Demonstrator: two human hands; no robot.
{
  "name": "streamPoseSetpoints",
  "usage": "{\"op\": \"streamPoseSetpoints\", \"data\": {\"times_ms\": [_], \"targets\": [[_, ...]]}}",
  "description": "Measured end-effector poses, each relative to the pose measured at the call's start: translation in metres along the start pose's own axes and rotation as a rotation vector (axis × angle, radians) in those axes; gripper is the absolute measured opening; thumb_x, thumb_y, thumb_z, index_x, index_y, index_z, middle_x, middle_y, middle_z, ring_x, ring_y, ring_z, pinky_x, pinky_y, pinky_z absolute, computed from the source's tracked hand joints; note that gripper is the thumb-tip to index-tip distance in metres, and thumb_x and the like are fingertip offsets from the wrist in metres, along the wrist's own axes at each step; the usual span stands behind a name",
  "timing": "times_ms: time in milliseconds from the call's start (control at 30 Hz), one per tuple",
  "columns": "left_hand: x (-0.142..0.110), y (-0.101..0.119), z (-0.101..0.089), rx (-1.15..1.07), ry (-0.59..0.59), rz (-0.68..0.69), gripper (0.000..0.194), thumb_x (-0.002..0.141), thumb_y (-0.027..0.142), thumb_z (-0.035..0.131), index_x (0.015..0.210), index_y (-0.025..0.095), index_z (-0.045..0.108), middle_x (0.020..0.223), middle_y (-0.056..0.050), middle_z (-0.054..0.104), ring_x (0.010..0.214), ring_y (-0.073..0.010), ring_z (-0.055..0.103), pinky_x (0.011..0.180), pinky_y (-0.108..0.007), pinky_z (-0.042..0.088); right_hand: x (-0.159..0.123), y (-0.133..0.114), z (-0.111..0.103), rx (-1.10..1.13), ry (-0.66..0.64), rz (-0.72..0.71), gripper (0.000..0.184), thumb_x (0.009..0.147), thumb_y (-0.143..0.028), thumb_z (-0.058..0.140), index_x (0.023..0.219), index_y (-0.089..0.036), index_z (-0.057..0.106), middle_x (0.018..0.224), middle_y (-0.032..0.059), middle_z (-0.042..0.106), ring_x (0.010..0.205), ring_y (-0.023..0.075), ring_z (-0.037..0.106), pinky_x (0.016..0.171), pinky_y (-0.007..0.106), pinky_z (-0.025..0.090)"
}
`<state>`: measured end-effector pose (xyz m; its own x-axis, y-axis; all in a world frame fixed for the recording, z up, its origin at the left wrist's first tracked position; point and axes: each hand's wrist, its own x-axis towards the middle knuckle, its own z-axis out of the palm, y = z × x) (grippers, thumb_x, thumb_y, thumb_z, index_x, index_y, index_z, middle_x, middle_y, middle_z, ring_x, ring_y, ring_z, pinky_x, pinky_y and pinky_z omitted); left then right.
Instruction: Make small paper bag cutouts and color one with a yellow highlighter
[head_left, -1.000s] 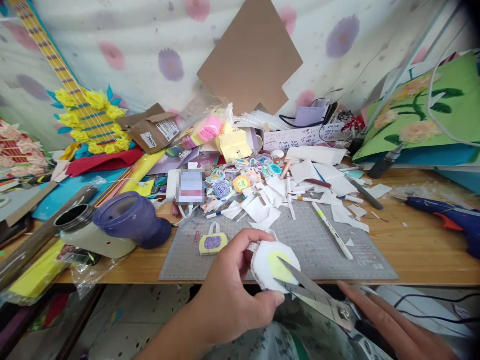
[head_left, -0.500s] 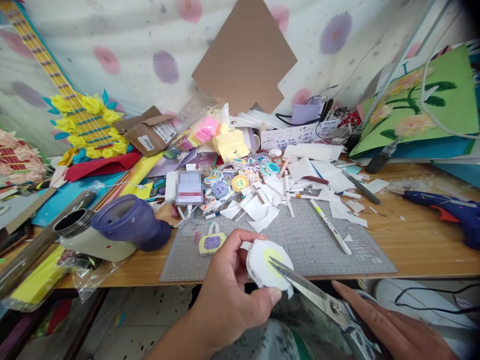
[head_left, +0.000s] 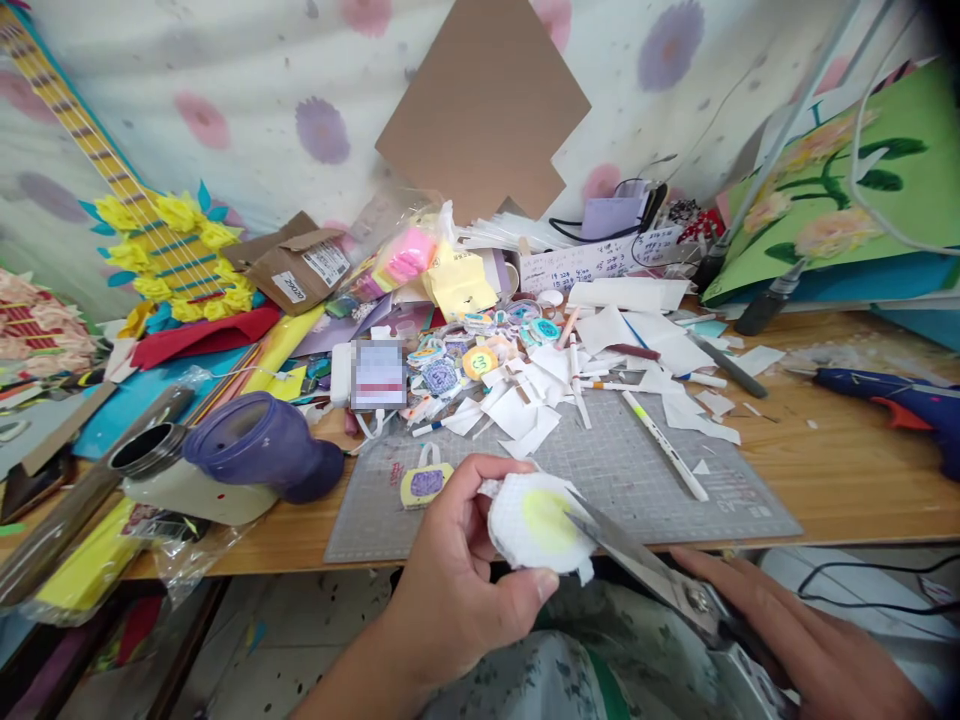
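Note:
My left hand (head_left: 457, 580) pinches a round white paper cutout (head_left: 536, 525) with a yellow-green blob in its middle, held just in front of the table edge. My right hand (head_left: 795, 640) grips a pair of metal scissors (head_left: 645, 570); the blades reach up and left onto the cutout's right side. Both sit over my lap, below the grey cutting mat (head_left: 600, 480).
On the mat lie a small purple-and-yellow bag cutout (head_left: 426, 484), a white pen (head_left: 664, 445) and paper scraps (head_left: 525, 405). A purple cup on a white base (head_left: 255, 450) stands left. A blue glue gun (head_left: 900, 405) lies right. Clutter fills the back.
The cutout has turned a little in my left hand and the scissor blades have shifted along its right edge. The view has drifted slightly.

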<state>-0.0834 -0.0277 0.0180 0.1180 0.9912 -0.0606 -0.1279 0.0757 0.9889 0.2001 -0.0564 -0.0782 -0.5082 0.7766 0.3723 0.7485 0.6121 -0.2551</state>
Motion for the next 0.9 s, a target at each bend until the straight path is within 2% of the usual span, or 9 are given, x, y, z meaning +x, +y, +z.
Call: {"op": "streamPoseSetpoints", "data": {"times_ms": [133, 233, 500, 600, 700, 767, 833, 900], "targets": [[0.0005, 0.0048, 0.0043, 0.039, 0.038, 0.002, 0.051, 0.053, 0.01, 0.066, 0.101, 0.022, 0.052, 0.088, -0.001, 0.067, 0.077, -0.0163, 0.064, 0.067, -0.022, 0.053, -0.0008, -0.0008, 0.0009, -0.127, 0.004, -0.057, 0.085, 0.072, -0.048, 0.06, 0.147, -0.021, 0.031, 0.114, 0.0095, 0.065, 0.079, 0.0315, 0.069, 0.053, 0.033, 0.059], [0.0008, 0.0075, 0.0066, 0.079, 0.07, -0.024, 0.05, 0.051, 0.012, 0.066, 0.098, 0.021, 0.052, 0.083, -0.002, 0.067, 0.073, -0.0174, 0.064, 0.064, -0.023, 0.053, 0.0012, -0.0031, -0.001, -0.135, -0.012, -0.072, 0.086, 0.076, -0.051, 0.061, 0.149, -0.021, 0.027, 0.109, 0.01, 0.067, 0.077, 0.0311, 0.069, 0.055, 0.032, 0.058], [0.0006, -0.0004, 0.002, 0.057, 0.062, 0.009, 0.047, 0.056, 0.012, 0.068, 0.1, 0.021, 0.053, 0.085, -0.001, 0.068, 0.074, -0.0156, 0.064, 0.064, -0.021, 0.052, 0.0035, -0.0019, -0.0015, -0.09, -0.041, -0.095, 0.077, 0.081, -0.041, 0.06, 0.148, -0.024, 0.027, 0.105, 0.0067, 0.069, 0.073, 0.0263, 0.069, 0.052, 0.027, 0.056], [0.0019, -0.0011, 0.0001, 0.042, 0.053, 0.023, 0.049, 0.056, 0.011, 0.069, 0.101, 0.021, 0.053, 0.087, 0.0, 0.068, 0.075, -0.015, 0.064, 0.066, -0.02, 0.052, 0.0036, -0.003, 0.0001, 0.017, -0.05, -0.066, 0.068, 0.083, -0.038, 0.058, 0.145, -0.026, 0.032, 0.105, 0.0039, 0.069, 0.071, 0.023, 0.07, 0.056, 0.024, 0.056], [0.002, -0.0007, -0.0015, 0.025, 0.065, 0.019, 0.049, 0.055, 0.011, 0.067, 0.101, 0.021, 0.053, 0.088, 0.0, 0.067, 0.075, -0.0154, 0.064, 0.066, -0.021, 0.052, 0.0027, -0.0048, 0.0008, 0.213, -0.06, 0.013, 0.056, 0.09, -0.045, 0.051, 0.14, -0.026, 0.036, 0.106, 0.0022, 0.069, 0.075, 0.0203, 0.07, 0.058, 0.019, 0.056], [0.0012, -0.0008, -0.0023, 0.009, 0.069, 0.009, 0.049, 0.055, 0.01, 0.067, 0.101, 0.021, 0.053, 0.086, 0.0, 0.067, 0.073, -0.0153, 0.063, 0.065, -0.021, 0.052, 0.0015, -0.0052, 0.0011, 0.274, -0.077, 0.068, 0.054, 0.092, -0.049, 0.043, 0.14, -0.024, 0.034, 0.112, 0.0037, 0.067, 0.083, 0.0212, 0.07, 0.061, 0.019, 0.057], [0.0, -0.0013, -0.0025, -0.01, 0.055, 0.005, 0.05, 0.055, 0.009, 0.067, 0.102, 0.021, 0.053, 0.086, 0.0, 0.067, 0.073, -0.0145, 0.063, 0.065, -0.02, 0.052, 0.0, -0.0046, 0.0025, 0.241, -0.099, 0.088, 0.062, 0.088, -0.05, 0.045, 0.142, -0.023, 0.033, 0.12, 0.0058, 0.063, 0.093, 0.0249, 0.068, 0.069, 0.024, 0.059], [-0.001, -0.002, -0.0019, -0.026, 0.036, 0.014, 0.051, 0.055, 0.007, 0.067, 0.102, 0.022, 0.054, 0.087, 0.001, 0.067, 0.074, -0.0135, 0.062, 0.066, -0.019, 0.051, -0.0018, -0.0042, 0.0057, 0.17, -0.09, 0.079, 0.072, 0.078, -0.049, 0.054, 0.143, -0.024, 0.034, 0.125, 0.0053, 0.06, 0.098, 0.0284, 0.066, 0.073, 0.029, 0.059]]}}
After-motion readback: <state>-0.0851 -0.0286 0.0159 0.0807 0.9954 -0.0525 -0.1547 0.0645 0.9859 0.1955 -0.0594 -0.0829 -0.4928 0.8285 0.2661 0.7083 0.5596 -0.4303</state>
